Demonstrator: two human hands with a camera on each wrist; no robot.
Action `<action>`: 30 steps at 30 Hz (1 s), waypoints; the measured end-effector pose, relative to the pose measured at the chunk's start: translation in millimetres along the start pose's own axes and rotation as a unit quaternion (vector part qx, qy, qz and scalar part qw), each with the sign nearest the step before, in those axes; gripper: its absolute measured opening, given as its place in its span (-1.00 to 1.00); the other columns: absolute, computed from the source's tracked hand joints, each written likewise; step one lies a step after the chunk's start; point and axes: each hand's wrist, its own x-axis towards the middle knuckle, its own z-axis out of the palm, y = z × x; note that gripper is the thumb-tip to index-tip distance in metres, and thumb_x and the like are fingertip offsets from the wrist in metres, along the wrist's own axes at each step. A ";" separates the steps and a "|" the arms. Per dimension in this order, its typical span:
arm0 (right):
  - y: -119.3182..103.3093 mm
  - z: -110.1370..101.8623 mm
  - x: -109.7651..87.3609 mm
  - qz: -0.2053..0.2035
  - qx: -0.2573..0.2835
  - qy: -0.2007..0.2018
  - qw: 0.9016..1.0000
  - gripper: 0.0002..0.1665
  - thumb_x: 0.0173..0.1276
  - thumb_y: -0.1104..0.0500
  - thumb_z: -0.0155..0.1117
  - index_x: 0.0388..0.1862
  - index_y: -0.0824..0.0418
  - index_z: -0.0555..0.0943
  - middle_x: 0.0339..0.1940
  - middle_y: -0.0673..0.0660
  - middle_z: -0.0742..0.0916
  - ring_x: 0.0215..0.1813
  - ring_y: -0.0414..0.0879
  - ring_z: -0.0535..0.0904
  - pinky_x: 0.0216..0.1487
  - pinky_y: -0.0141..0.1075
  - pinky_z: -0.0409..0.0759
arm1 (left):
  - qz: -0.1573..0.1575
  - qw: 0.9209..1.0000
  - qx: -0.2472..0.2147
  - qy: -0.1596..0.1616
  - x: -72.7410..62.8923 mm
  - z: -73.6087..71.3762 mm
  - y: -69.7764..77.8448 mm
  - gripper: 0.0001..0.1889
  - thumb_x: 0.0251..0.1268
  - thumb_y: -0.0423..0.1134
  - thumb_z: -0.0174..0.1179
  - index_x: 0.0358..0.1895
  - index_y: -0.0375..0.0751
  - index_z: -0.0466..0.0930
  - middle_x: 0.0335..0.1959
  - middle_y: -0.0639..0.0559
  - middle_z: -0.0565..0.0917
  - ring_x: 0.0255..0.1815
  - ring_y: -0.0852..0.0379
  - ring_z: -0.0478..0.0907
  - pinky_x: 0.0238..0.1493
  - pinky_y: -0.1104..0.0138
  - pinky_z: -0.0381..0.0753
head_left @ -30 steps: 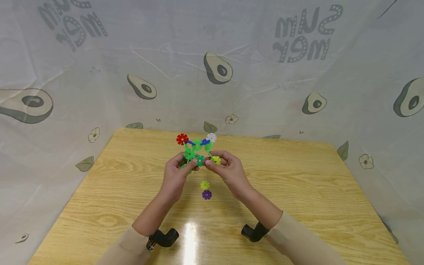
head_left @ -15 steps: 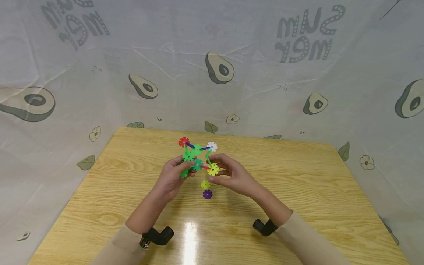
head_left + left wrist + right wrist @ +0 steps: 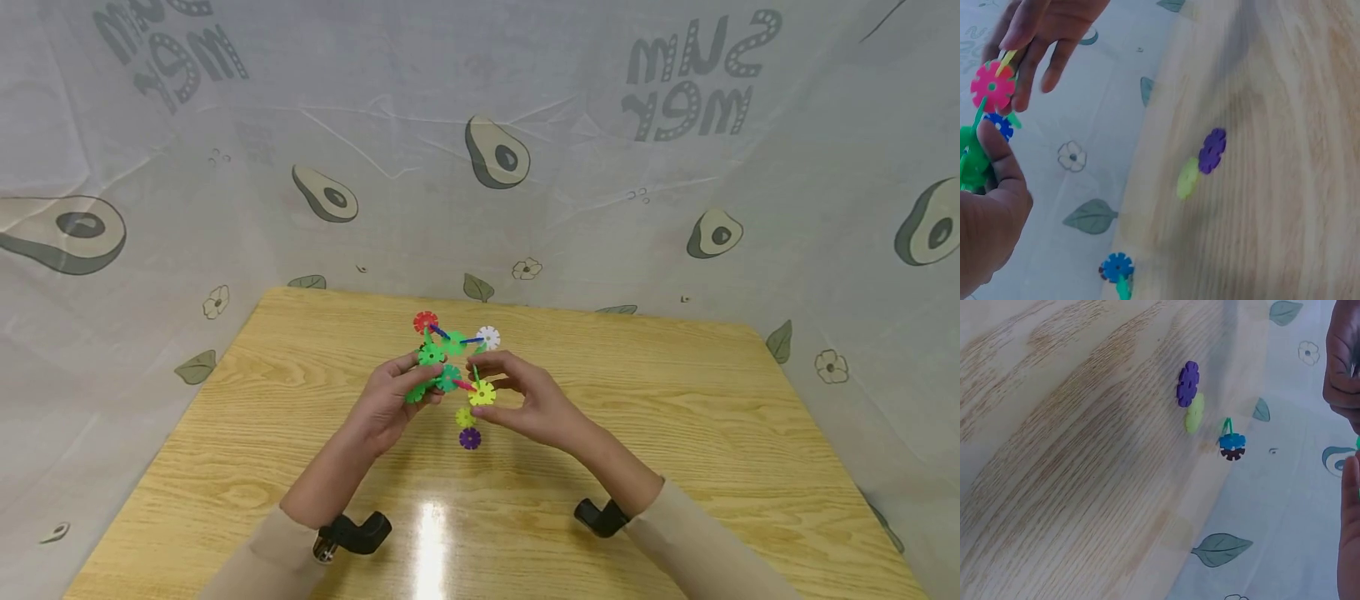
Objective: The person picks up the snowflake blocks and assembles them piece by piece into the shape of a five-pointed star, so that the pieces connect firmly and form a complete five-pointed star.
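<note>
A structure of interlocking snowflake discs (image 3: 453,342) is raised over the table between both hands. My left hand (image 3: 387,406) grips its green discs (image 3: 431,356), thumb on the near side. My right hand (image 3: 531,402) is at the yellow disc (image 3: 482,393), thumb at its lower edge and fingers behind. A pink disc (image 3: 992,87) joins the yellow one, seen in the left wrist view. Red (image 3: 425,322) and white (image 3: 488,337) discs mark the far corners, with blue discs (image 3: 440,332) beside them. Fingers hide part of the structure.
A yellow-green disc (image 3: 465,417) and a purple disc (image 3: 470,438) lie together on the wooden table (image 3: 675,433). Both wrist views show a blue disc (image 3: 1232,441) with dark and green pieces near the table edge. Beyond hangs a patterned cloth (image 3: 420,242).
My right hand has shifted from the structure's middle, next to the left thumb, to the yellow disc's lower edge. The structure has turned and dropped slightly; the left hand keeps its grip.
</note>
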 end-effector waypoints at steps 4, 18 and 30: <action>0.5 2.0 0.1 -0.016 -0.011 0.039 0.999 -0.31 0.31 0.32 0.53 0.39 0.25 0.51 0.24 0.22 0.73 0.26 0.13 0.68 0.30 -0.07 0.72 | 0.013 0.998 -0.060 0.026 0.2 7.4 -4.4 -0.83 0.66 -0.23 0.07 -0.13 -0.14 0.64 -0.33 0.15 0.73 -0.29 0.21 0.65 -0.11 0.43 0.74; 10.4 22.4 -3.4 -0.066 -0.051 0.136 0.987 -0.32 0.24 0.32 0.59 0.32 0.31 0.53 0.18 0.25 0.74 0.19 0.14 0.72 0.27 -0.09 0.73 | 0.061 0.992 -0.095 0.048 -6.3 44.0 -27.8 -0.86 0.60 -0.26 0.14 0.02 -0.26 0.53 -0.17 0.14 0.71 -0.09 0.21 0.66 0.01 0.41 0.74; 6.7 39.6 -0.7 -0.066 -0.100 0.174 0.977 -0.33 0.27 0.30 0.58 0.32 0.30 0.52 0.24 0.20 0.70 0.31 0.09 0.64 0.33 0.00 0.68 | 0.063 0.989 -0.088 0.099 -0.6 57.2 -29.9 -0.74 0.53 -0.38 0.21 0.16 -0.37 0.49 -0.14 0.18 0.71 -0.03 0.29 0.68 0.07 0.49 0.69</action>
